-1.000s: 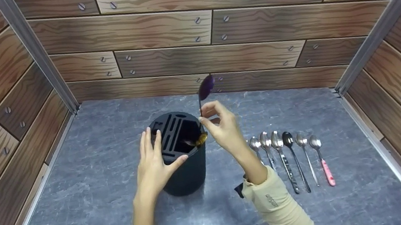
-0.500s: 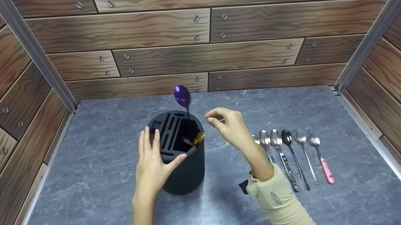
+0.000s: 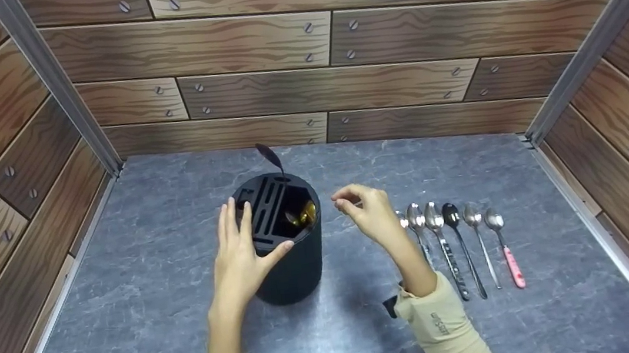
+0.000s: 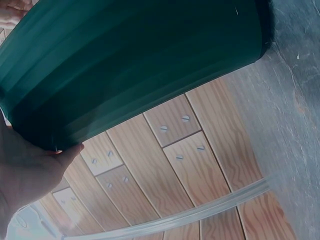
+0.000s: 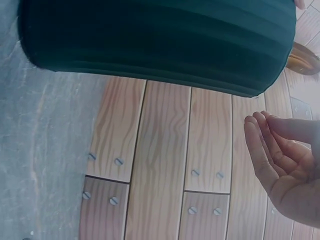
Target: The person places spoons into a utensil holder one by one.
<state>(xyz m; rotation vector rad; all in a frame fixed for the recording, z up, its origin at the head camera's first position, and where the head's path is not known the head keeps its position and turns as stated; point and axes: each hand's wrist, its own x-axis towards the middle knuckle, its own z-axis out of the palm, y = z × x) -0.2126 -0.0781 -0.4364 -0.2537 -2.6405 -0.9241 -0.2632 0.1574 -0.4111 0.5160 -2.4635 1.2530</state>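
A dark knife-block-style utensil holder, a cylinder with a slotted top, stands upright in the head view. My left hand rests at its left rim, fingers straight and thumb spread. In the left wrist view, that hand lies against the holder's end. A dark spoon stands in the holder, its bowl up and tilted left at the back; its handle is mostly hidden inside. Gold-coloured pieces show in the large opening. To the holder's right hovers my right hand, fingers loosely bent, holding nothing.
Several spoons lie in a row at the right, among them a black one and one with a pink handle. My right forearm overlaps the row's left end. Wood-patterned walls enclose the grey marbled tabletop.
My right hand has let go of the dark spoon and drawn back right and slightly down. The spoon has swung left to the holder's back. My left hand stays put.
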